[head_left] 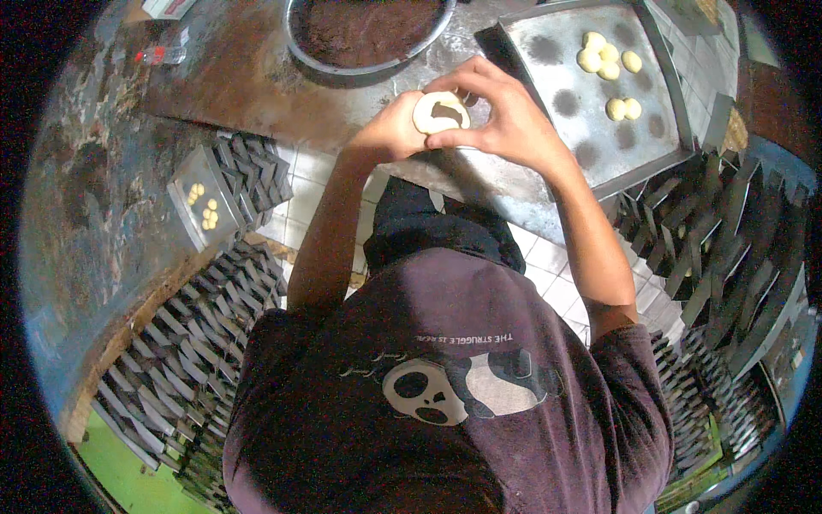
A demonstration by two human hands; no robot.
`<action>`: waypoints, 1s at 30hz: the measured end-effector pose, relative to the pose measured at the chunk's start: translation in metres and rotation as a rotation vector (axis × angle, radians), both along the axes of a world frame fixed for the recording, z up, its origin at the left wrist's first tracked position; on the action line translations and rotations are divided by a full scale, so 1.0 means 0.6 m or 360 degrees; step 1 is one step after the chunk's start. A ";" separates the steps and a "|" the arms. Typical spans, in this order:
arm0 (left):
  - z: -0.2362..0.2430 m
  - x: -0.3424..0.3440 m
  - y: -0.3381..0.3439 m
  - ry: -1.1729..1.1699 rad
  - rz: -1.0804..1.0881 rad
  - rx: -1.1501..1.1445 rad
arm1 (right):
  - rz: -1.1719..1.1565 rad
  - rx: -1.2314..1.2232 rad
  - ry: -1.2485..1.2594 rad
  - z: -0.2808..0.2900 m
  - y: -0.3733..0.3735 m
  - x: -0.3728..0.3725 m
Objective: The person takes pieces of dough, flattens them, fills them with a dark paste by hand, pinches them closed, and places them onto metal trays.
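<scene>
Round pale dough point(424, 118) (dark filling point(446, 113)).

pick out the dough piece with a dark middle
The dough round between the left hand and right hand; dough balls on both trays look wholly pale.

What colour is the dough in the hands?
Pale cream dough, with a dark brown patch in its middle; best in the head view.

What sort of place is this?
Probably a small bakery: there's a piece of dough being held, pale dough balls on a metal tray, and what look like stacked trays nearby.
</scene>
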State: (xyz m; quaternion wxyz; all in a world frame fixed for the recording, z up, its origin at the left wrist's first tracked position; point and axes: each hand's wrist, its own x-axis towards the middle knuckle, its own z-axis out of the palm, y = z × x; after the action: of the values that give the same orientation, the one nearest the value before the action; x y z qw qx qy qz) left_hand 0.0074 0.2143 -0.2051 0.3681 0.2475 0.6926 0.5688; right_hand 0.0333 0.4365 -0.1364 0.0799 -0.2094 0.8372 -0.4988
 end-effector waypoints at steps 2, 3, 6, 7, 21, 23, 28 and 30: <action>0.029 0.000 0.017 -0.0069 0.0004 -0.0009 | -0.0073 -0.0209 -0.0114 0.002 0.026 0.007; 0.048 0.005 0.029 -0.0187 0.0069 0.0076 | -0.0155 -0.0364 -0.0308 -0.013 0.037 0.014; 0.058 0.023 0.048 -0.0412 0.0231 0.0285 | -0.0316 -0.0730 -0.0771 -0.017 0.065 0.029; 0.059 0.027 0.058 -0.0404 0.0295 0.0324 | -0.0348 -0.0865 -0.0884 -0.009 0.068 0.034; 0.107 0.035 0.096 -0.1296 0.0436 0.0807 | -0.0365 -0.0158 0.0148 0.071 0.094 0.050; 0.124 0.044 0.108 -0.1214 0.0514 0.0784 | -0.0458 -0.0314 0.0007 0.060 0.096 0.055; 0.138 0.058 0.112 -0.0984 0.0685 0.0522 | -0.0464 -0.0318 0.0106 0.083 0.079 0.065; 0.139 0.060 0.116 -0.1046 0.0700 0.0590 | -0.0508 -0.0247 -0.0022 0.086 0.079 0.067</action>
State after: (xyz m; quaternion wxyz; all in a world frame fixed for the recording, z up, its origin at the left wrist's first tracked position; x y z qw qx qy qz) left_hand 0.0437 0.2839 -0.1216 0.3883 -0.0382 0.4612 0.7969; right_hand 0.0734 0.4837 -0.0850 -0.0110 -0.0758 0.8183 -0.5696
